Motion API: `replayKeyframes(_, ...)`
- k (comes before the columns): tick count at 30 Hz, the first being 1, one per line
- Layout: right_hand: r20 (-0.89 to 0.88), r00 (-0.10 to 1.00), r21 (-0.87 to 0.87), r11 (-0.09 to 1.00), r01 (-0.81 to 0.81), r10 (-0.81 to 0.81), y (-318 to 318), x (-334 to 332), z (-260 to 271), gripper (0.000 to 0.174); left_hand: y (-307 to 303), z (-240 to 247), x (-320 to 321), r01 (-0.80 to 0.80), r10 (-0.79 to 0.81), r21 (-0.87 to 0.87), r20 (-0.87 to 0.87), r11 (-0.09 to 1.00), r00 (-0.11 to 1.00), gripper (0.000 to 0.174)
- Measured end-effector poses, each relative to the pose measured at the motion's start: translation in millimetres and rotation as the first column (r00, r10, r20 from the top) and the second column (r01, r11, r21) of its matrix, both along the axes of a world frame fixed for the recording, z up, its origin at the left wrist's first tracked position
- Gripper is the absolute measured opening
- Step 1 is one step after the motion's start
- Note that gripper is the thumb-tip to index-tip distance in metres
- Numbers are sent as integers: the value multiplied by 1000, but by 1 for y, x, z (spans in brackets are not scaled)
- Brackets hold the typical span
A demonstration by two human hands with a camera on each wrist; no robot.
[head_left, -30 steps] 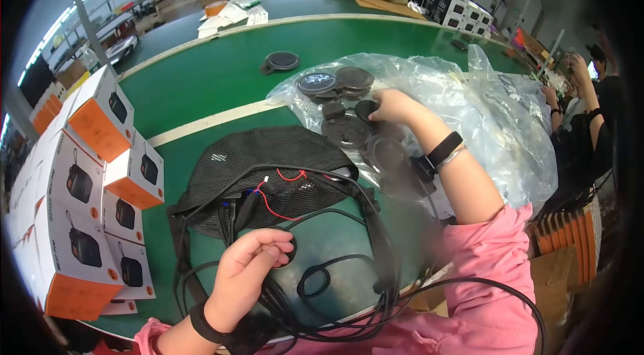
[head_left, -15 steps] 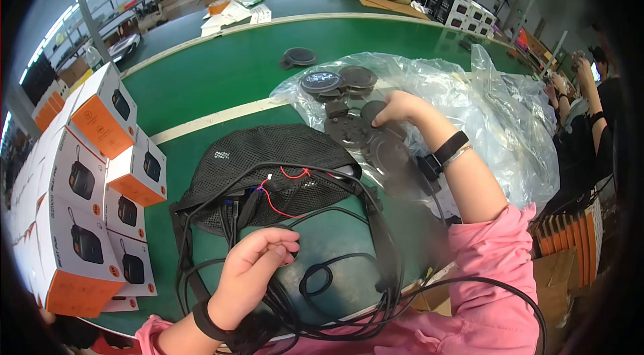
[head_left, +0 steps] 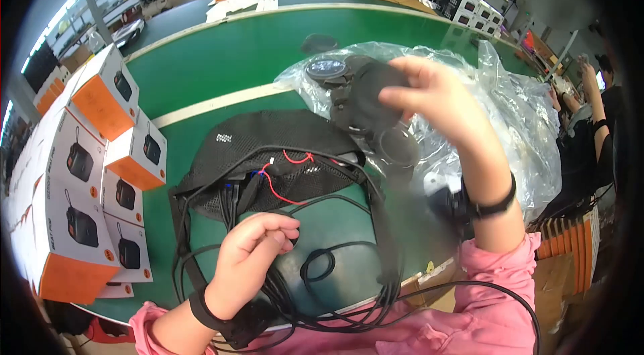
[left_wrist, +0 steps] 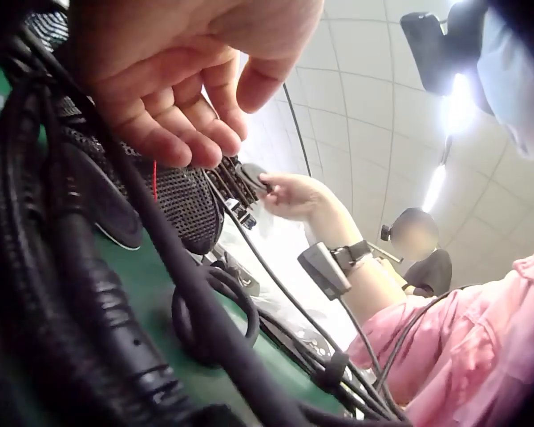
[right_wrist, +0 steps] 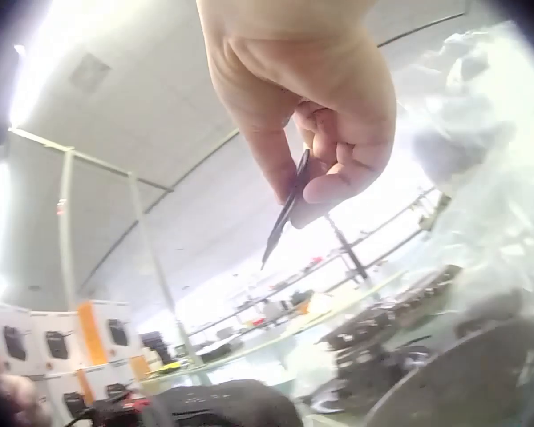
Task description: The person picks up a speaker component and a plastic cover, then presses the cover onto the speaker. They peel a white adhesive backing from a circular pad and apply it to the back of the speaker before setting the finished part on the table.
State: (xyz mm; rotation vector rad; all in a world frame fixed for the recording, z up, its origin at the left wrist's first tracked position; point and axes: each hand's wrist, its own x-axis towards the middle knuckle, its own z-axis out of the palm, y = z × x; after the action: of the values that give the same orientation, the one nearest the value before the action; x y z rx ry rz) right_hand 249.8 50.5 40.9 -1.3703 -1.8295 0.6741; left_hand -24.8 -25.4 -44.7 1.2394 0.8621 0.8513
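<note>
My right hand pinches a thin, dark round disc between thumb and fingers, over a pile of similar parts. Seen edge-on in the right wrist view, the disc slants down from the fingertips. Below it, on clear plastic sheeting, lie a disc with a shiny top and a smoky round piece. My left hand hovers near the table's front edge, its fingers loosely bent; the left wrist view shows nothing in that hand. Beyond it lies a black mesh bag with cables and a red cord.
White-and-orange boxes are stacked at the left. Black cables loop along the front edge and across my lap. One dark disc lies apart on the green table. Another person works at the far right.
My right hand has lifted the dark disc off the pile and brought it up, turning its flat face toward the head camera. The left hand has stayed nearly still.
</note>
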Motion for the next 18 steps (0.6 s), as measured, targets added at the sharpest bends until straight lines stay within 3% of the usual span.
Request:
replayKeyframes(2,125,972,158,964,-215,197,-38,-41,-9,23,-2,1,-2,-39,40,143,2,989,999,15)
replayKeyframes(4,276,921,106,943,-315,276,-67,-74,-26,22,-5,4,-4,-117,112,123,42,986,993,18)
replayKeyframes(6,-107,949,-318,894,-316,297,-76,-94,-37,17,-3,3,-7,-161,155,102,64,982,986,23)
replayKeyframes(8,-189,945,-348,881,-319,267,-68,-100,-67,16,0,3,-8,-202,193,74,114,977,975,25)
replayKeyframes(10,-86,968,-272,929,-251,236,-59,-100,-83,16,2,4,-8,-220,218,13,110,975,970,25)
replayKeyframes(11,42,951,23,952,-306,305,-53,-97,-97,17,3,2,-8,-216,213,12,109,976,971,24)
replayKeyframes(12,127,954,229,928,-293,270,-53,-97,-98,15,2,2,-7,-225,223,11,107,974,969,24)
replayKeyframes(14,78,971,293,926,-238,225,-52,-96,-97,14,0,3,-6,-192,191,-6,96,981,977,24)
replayKeyframes(16,43,973,247,941,-231,227,-59,-93,-84,16,-2,3,-5,-163,167,-39,143,986,976,14)
replayKeyframes(18,8,974,199,954,-222,225,-62,-92,-82,21,-3,2,3,-108,105,84,42,991,994,3)
